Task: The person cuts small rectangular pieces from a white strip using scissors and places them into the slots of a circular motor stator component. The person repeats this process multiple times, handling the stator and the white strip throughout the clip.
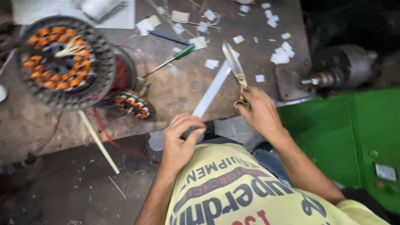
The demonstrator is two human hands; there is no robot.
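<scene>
Workbench (175, 96) littered with cut slips (281, 56); strip (212, 89) pinched in left hand (179, 141), mostly uncut; scissors (235, 68) gripped in right hand (258, 110).

hands (179, 139): 2 | scissors (234, 66): 1 | white strip (211, 89): 1 | screwdriver (168, 61): 1 | wound stators (62, 62): 2

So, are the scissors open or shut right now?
Open. The scissors in the right hand show blades spread at the white strip, which the left hand holds by its near end.

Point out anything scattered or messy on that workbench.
Small white paper offcuts lie strewn across the far side of the wooden bench, beyond the scissors and white strip. A green-handled screwdriver lies loose among them.
</scene>
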